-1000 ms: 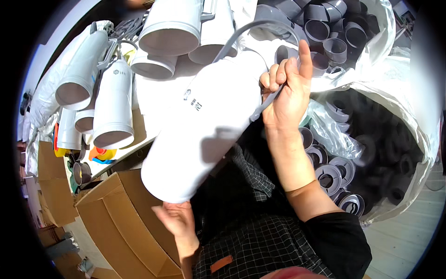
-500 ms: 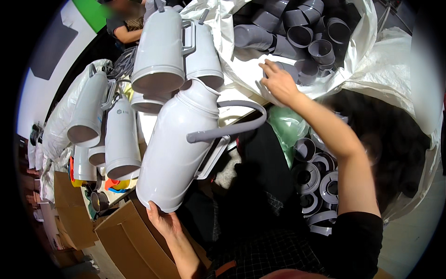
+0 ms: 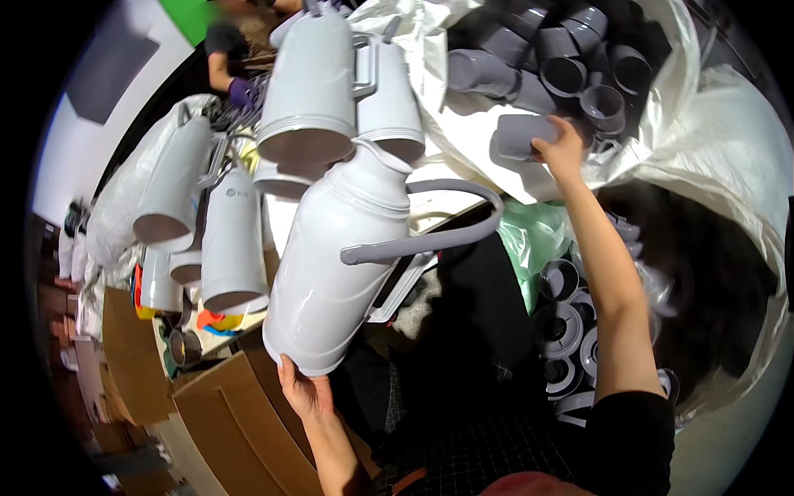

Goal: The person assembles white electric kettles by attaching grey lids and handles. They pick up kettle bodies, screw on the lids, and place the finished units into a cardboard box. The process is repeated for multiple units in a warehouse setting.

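Note:
A light grey thermos jug (image 3: 335,264) tilts in front of me, its open neck toward the far right. My left hand (image 3: 309,395) grips it at the base, thumb on the side and the other fingers partly hidden underneath. From its shoulder a darker grey carrying handle (image 3: 451,238) swings out to the right. Past it, my right hand (image 3: 566,150) pinches a grey plastic cup (image 3: 521,137) lying sideways at the mouth of a white sack (image 3: 463,136). More grey cups (image 3: 563,76) fill that sack.
Several similar jugs (image 3: 308,91) stand on the table to the left. Cardboard boxes (image 3: 240,422) lie below. Grey ring-shaped parts (image 3: 562,331) sit at the right, by a green plastic bag (image 3: 529,236). Across the table, a person's purple-gloved hand (image 3: 241,93) is near dark parts.
My right hand has moved right and closed on a grey cup. The whole view has shifted slightly; the left hand still holds the jug. The other person's gloved hand has come into view.

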Available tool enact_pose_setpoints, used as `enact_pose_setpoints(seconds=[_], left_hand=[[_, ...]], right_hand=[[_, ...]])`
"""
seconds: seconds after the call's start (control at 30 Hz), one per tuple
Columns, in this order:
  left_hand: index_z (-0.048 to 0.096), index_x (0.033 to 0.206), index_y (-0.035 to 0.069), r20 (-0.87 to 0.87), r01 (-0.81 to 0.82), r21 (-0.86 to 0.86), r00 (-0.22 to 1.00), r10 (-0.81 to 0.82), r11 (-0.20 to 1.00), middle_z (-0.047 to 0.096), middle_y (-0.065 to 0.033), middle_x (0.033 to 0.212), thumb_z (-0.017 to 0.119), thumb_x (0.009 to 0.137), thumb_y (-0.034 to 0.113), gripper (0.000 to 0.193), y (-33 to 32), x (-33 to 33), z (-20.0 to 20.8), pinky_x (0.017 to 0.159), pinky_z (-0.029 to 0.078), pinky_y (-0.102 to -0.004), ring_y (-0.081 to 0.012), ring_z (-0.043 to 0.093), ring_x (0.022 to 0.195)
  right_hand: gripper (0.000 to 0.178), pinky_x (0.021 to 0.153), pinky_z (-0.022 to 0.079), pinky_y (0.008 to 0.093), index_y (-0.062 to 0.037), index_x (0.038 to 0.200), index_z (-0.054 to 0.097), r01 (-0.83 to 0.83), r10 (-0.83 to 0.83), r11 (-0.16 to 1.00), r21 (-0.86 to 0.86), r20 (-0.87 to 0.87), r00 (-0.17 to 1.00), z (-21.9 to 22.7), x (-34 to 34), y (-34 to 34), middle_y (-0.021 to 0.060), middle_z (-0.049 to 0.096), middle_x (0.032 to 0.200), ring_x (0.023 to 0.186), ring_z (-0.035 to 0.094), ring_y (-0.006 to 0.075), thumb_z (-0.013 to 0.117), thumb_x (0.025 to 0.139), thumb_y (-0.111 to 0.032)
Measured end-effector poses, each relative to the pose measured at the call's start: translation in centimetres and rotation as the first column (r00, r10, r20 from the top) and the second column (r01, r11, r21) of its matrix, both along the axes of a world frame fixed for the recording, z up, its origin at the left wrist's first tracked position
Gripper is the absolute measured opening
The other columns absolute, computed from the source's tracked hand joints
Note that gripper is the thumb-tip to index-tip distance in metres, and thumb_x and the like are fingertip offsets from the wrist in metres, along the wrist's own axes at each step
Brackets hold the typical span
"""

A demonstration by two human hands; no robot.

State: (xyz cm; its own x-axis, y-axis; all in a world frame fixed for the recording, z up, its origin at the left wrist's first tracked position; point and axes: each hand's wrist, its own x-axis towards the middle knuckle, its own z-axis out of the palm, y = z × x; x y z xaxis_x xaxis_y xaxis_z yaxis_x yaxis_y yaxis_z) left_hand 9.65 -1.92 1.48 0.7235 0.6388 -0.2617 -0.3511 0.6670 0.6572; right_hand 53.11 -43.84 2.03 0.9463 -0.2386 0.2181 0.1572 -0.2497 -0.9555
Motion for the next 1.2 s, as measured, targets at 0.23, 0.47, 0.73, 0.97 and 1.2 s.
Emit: enact_pose_setpoints(seconds=[0.23,0.47,0.73,0.97,1.2], left_hand=[[0.042,0.149,0.0,0.037,-0.027,0.053,0.999,0.025,0.998,0.051,-0.0164,0.149,0.058,0.103,0.018,0.051,0.6,-0.4,0.1,0.117,0.039,-0.0522,-0.0315,0.05,0.137],[0.044,0.147,0.0,-0.05,-0.011,0.21,0.998,0.022,0.978,0.054,-0.0155,0.146,0.061,0.101,0.021,0.053,3.2,-1.0,0.8,0.114,0.043,-0.0511,-0.03,0.053,0.135],[0.04,0.15,0.0,-0.215,0.275,0.365,0.954,-0.207,0.889,0.049,-0.0174,0.15,0.063,0.1,0.026,0.061,6.2,-4.2,1.8,0.111,0.042,-0.0549,-0.0347,0.049,0.137],[0.051,0.143,0.0,-0.276,0.029,0.508,0.952,0.131,0.861,0.055,-0.0173,0.144,0.054,0.1,0.039,0.058,3.7,-0.4,6.1,0.109,0.044,-0.0488,-0.0326,0.054,0.131],[0.059,0.108,0.002,0.164,-0.093,0.77,0.985,-0.054,0.632,0.062,-0.0111,0.099,0.046,0.104,0.037,0.038,3.8,4.9,13.9,0.097,0.046,-0.0518,-0.0249,0.058,0.105]], right_hand=[[0.076,0.087,0.053,0.0382,-0.0134,0.135,0.053,0.21,0.043,0.733,-0.647,0.353,0.935,8.5,-5.2,3.4,0.0144,0.056,0.131,0.117,0.061,0.0289,0.09,0.07,-0.027],[0.063,0.11,0.041,0.0407,-0.0066,0.145,0.051,-0.538,0.62,0.769,0.345,-0.196,0.76,0.4,-15.7,6.2,0.0147,0.055,0.142,0.127,0.056,0.0251,0.063,0.096,-0.045],[0.048,0.112,0.04,0.0425,-0.0031,0.147,0.05,-0.606,0.585,0.659,0.446,0.203,0.785,3.5,-21.6,10.8,0.0177,0.051,0.147,0.129,0.053,0.0333,0.043,0.108,-0.03],[0.062,0.102,0.041,0.0387,-0.0006,0.145,0.041,-0.529,0.436,0.793,0.302,0.324,0.839,2.0,-27.9,7.2,0.0198,0.052,0.127,0.117,0.052,0.0284,0.058,0.099,-0.039],[0.052,0.107,0.043,0.0385,-0.0016,0.137,0.05,-0.606,0.585,0.794,-0.042,-0.217,0.781,-0.4,-30.6,-0.5,0.0163,0.061,0.13,0.124,0.058,0.0277,0.07,0.093,-0.019]])
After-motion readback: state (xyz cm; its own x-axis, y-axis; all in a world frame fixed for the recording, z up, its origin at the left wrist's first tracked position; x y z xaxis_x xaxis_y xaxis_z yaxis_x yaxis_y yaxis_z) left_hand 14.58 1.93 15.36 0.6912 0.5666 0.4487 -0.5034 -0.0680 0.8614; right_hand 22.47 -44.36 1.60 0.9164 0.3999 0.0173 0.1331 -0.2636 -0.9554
